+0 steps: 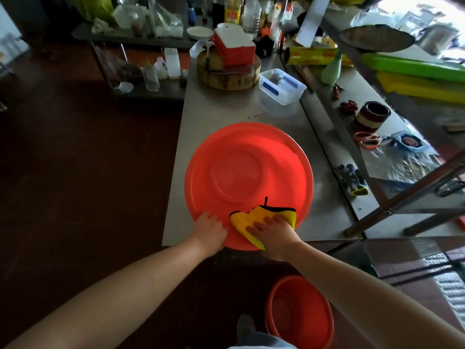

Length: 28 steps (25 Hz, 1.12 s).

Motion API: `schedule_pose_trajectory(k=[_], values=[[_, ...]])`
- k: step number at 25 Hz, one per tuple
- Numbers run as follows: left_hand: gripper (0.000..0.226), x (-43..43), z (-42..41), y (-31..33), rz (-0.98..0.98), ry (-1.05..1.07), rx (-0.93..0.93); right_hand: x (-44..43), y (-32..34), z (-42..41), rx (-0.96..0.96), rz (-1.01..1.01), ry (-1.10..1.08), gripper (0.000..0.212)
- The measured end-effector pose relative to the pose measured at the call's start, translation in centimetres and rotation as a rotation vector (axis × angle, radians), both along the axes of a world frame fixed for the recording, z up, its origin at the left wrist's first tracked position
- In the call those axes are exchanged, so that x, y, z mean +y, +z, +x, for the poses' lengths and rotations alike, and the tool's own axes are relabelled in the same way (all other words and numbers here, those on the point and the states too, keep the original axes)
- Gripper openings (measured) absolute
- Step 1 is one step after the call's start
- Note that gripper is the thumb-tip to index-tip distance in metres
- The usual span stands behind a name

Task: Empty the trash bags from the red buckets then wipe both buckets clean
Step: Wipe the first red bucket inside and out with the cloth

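A red bucket (pixel 247 170) lies upside down on the steel table (pixel 201 109), its round base facing up. My left hand (pixel 209 230) rests with straight fingers on the bucket's near left side. My right hand (pixel 274 231) presses a yellow cloth (pixel 245 220) with black trim flat against the near side of the bucket. A second red bucket (pixel 300 313) stands upright on the floor below my right forearm, and I see no bag inside it.
Behind the bucket stand a clear plastic box (pixel 281 86) with blue clips and a round wooden chopping block (pixel 227 76) carrying a red and white cooler. A cluttered shelf (pixel 352 137) runs along the right. Dark floor lies to the left.
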<state>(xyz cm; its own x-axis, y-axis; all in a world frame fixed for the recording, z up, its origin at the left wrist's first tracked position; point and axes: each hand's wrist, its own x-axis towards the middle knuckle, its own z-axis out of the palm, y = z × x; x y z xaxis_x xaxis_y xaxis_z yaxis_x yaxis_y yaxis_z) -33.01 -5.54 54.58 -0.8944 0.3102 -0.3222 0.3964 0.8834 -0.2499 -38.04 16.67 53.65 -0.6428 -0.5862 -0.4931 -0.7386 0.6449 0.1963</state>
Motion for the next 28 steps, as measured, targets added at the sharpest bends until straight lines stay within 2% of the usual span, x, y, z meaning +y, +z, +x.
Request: schedule_pose_trajectory(k=[2,6,10,12,15,16,18,20,22,25,28], values=[[0.064,1.0,0.3,-0.9,0.063,0.022,-0.001,0.5,-0.2,-0.3,-0.024,0.003,-0.011,0.086],[0.069,1.6,0.9,-2.6,0.095,-0.018,0.021,0.0,-1.0,-1.2,-0.182,0.035,-0.167,0.094],[0.062,1.8,1.1,-2.9,0.073,-0.076,0.1,-1.7,-3.5,-2.6,-0.177,-0.068,-0.267,0.07],[0.058,2.3,1.1,-3.2,0.027,-0.103,0.124,-2.5,-5.7,-3.8,-0.176,-0.109,-0.309,0.065],[0.051,3.3,1.6,-4.1,-0.007,-0.109,0.062,-2.8,-8.6,-6.0,-0.188,-0.082,-0.334,0.061],[0.049,3.5,1.7,-4.2,-0.024,-0.122,0.071,-2.3,-9.1,-6.8,-0.158,-0.081,-0.32,0.06],[0.047,3.9,1.8,-3.8,-0.053,-0.141,0.078,-1.0,-9.0,-9.2,0.056,-0.175,-0.195,0.054],[0.047,4.3,1.6,-3.1,-0.062,-0.128,0.043,0.3,-8.4,-11.4,0.231,-0.31,-0.14,0.037],[0.045,4.7,1.3,-2.3,-0.083,-0.139,0.06,0.9,-7.9,-12.6,0.133,-0.382,-0.194,0.032],[0.045,5.5,0.6,-1.3,-0.13,-0.237,0.136,-0.7,-9.4,-11.1,-0.097,-0.149,-0.351,0.062],[0.045,6.2,0.0,-0.8,-0.154,-0.258,0.065,-4.2,-9.9,-8.8,-0.324,-0.168,-0.504,0.064]])
